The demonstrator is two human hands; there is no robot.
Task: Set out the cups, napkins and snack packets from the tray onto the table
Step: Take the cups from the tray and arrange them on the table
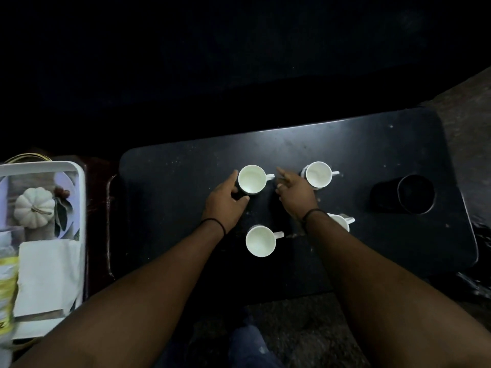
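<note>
Dark and dimly lit, the table [186,160] spreads below us with four white cups set out in a loose square. We curl our left hand [225,203] around the far-left cup [252,179], thumb and fingers touching its dark side. Our right hand [295,192] hovers spread between that cup and the far-right cup [318,174], gripping nothing. A near-left cup [261,240] stands apart, and our right wrist partly hides the near-right cup [341,221]. Farther right lies a black tumbler [406,193] on its side. Left of the table, the white tray [79,197] holds folded napkins [47,274], a yellow snack packet [6,288] and a small white pumpkin [34,207].
</note>
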